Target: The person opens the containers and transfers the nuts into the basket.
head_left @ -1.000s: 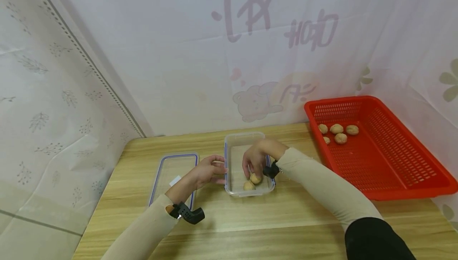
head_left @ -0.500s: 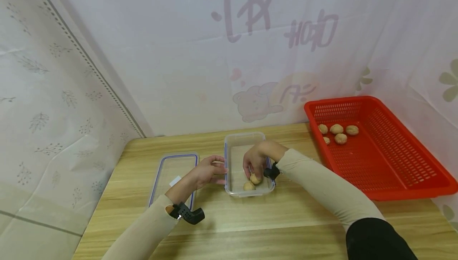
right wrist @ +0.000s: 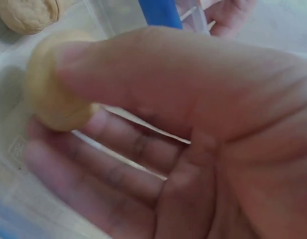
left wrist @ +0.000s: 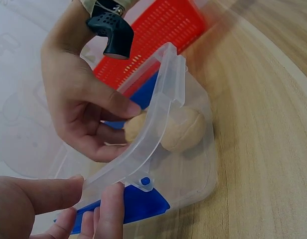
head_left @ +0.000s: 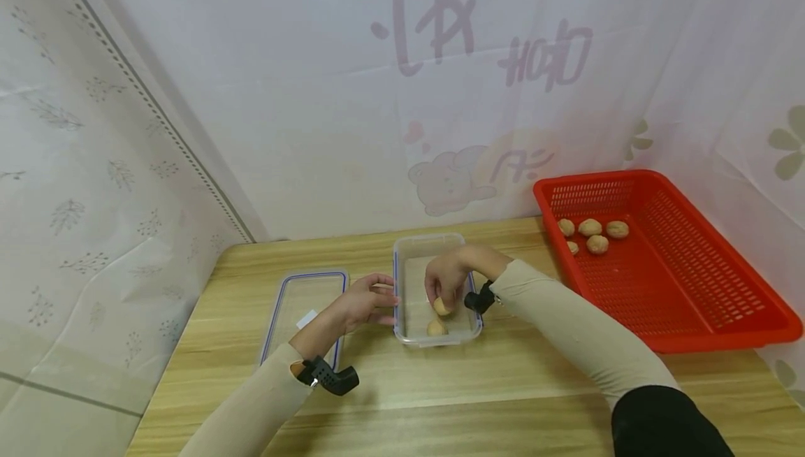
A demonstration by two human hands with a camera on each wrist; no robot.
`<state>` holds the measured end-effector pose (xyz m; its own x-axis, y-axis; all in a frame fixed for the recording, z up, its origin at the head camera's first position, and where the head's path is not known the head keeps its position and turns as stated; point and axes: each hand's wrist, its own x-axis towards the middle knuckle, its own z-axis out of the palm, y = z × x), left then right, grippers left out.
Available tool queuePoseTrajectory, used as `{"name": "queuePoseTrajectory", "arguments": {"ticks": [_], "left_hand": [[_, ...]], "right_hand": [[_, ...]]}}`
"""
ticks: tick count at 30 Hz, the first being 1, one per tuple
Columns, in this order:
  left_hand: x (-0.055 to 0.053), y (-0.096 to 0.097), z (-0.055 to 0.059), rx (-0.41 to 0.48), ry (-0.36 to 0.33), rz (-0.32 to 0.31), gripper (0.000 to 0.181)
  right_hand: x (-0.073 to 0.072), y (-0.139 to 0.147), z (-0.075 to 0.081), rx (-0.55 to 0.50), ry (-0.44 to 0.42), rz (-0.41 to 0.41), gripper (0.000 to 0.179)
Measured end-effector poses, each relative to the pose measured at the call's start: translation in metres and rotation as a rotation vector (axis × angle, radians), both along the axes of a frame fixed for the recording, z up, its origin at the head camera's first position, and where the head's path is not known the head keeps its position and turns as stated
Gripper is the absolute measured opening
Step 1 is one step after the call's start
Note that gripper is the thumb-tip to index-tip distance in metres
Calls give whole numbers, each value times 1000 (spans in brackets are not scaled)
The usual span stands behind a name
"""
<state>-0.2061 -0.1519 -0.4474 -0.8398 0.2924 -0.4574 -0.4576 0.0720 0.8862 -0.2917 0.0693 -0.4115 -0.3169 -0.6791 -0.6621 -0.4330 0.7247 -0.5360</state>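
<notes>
My right hand is inside a clear plastic box, pinching a walnut between thumb and fingertips. A second walnut lies at the near end of the box floor, apart from the held one in the head view. On the box's left side, my left hand rests its extended fingers against the wall by the blue latch; its thumb touches near the rim in the left wrist view. Left of the box a clear lid with a blue seal lies flat, partly under the left forearm.
A red plastic basket stands at the right, with several walnuts in its left back corner. The wooden table meets a patterned cloth at the back and the left. Both wrists wear black cameras.
The right hand has shifted the held walnut slightly up and left, away from the walnut at the near end. The left hand keeps its place at the box wall.
</notes>
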Motion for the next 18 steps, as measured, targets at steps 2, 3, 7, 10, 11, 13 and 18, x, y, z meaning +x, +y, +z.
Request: {"name": "queuePoseTrajectory", "arguments": {"ticks": [2,3,7,10,11,13,18], "left_hand": [[-1,0,0,0,-1,-1,44],[-1,0,0,0,0,-3,45],[0,1,0,-3,-1,-5,45],[0,1,1,-6,-1,-3,45],[1,1,1,-7,-1,-1,44],[1,2,2,-11,1,0,44],[2,2,1,-25,14,-2,44]], "right_hand": [[-1,2,1,-49,-17,-29,28],[0,3,2,-71,-29,-41,30],[-3,5,4,-152,-4,-25,37],[-5,7,5,-195,37,-2,39],[-5,8,5,-205,52,2,40],[-6,9,5,-222,55,3,40],[-7,12,5,-254,42,-13,41]]}}
